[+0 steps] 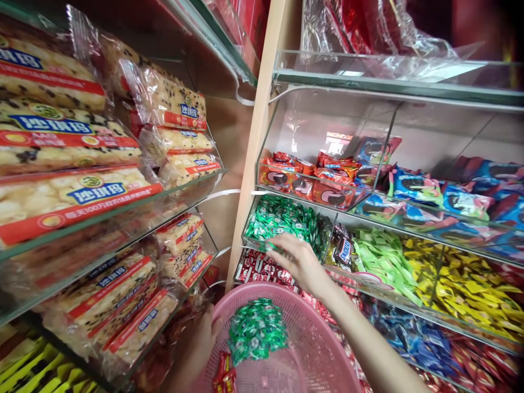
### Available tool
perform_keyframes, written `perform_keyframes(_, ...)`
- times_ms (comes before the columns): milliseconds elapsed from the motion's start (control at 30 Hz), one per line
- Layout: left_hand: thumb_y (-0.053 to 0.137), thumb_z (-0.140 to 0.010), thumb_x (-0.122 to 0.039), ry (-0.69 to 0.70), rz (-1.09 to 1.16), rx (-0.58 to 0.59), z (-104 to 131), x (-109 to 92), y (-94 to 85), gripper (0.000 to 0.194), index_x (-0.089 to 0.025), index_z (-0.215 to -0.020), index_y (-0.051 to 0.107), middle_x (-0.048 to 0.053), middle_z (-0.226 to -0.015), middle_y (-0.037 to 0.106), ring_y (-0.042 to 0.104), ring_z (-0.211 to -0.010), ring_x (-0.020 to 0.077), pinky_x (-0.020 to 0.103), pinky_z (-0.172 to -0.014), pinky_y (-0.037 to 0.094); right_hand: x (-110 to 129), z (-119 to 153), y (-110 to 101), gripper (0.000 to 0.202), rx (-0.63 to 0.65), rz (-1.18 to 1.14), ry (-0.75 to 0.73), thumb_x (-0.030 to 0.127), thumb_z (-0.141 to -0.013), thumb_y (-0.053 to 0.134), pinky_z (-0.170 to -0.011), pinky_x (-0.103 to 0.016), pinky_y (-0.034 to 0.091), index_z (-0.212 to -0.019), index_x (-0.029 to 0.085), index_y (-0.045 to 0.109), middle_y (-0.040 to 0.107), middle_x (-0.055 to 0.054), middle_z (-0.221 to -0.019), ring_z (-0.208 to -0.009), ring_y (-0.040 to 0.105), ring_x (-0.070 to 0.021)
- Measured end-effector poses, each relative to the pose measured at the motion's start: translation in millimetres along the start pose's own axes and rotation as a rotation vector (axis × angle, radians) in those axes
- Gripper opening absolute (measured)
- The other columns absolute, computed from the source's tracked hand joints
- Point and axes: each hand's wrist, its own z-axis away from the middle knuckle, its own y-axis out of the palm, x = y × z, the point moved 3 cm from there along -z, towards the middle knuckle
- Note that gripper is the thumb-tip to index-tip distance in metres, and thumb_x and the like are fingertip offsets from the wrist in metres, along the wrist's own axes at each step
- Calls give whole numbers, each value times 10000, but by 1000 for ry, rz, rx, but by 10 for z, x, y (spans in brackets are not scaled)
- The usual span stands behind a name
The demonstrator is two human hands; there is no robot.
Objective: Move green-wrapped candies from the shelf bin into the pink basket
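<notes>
My left hand (198,341), partly in shadow, grips the left rim of a pink plastic basket (327,327). Inside the basket lie a heap of green-wrapped candies (257,330) and a few red-wrapped pieces (225,374). My right hand (298,261) is above the basket's far rim, at the front edge of a clear bin of green-wrapped candies (282,218). Its fingers stretch to the left, loosely apart, and I see nothing held in them. The fingertips overlap the bin's lower front edge; whether they touch it is unclear.
Packaged puffed-grain cakes (82,131) fill glass shelves on the left. A wooden post (254,125) divides the shelves. To the right are bins of red snack packs (303,174), blue packs (417,185), light-green candies (382,256) and yellow candies (470,289). Red-and-white wrapped candies (262,267) lie below.
</notes>
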Motion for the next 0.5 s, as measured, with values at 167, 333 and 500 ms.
perform_keyframes(167,324,-951,-341,0,-36,22,9,-30,-25,423,-134,-1242,551,131,-1164,686,647,-1064,207,297,-917,440,-308,882,381,284,123,-33,209,346,-955,467,-832,-366,496,-1143,276,668,671,-93,-1036,-960,611,-234)
perform_keyframes(333,340,-943,-345,16,-27,-14,-10,10,40,448,-141,-1290,536,127,-1235,655,620,-1127,209,289,-929,443,-699,1475,632,272,212,53,350,294,-933,471,-862,-404,499,-1090,291,693,687,-90,-1025,-945,632,-260)
perform_keyframes(500,339,-938,-342,0,-20,-2,-22,27,64,464,-126,-1303,528,135,-1258,642,612,-1144,222,306,-929,446,-758,1633,712,340,239,-5,378,252,-912,454,-872,-392,525,-1166,317,669,681,-88,-1104,-1003,647,-273)
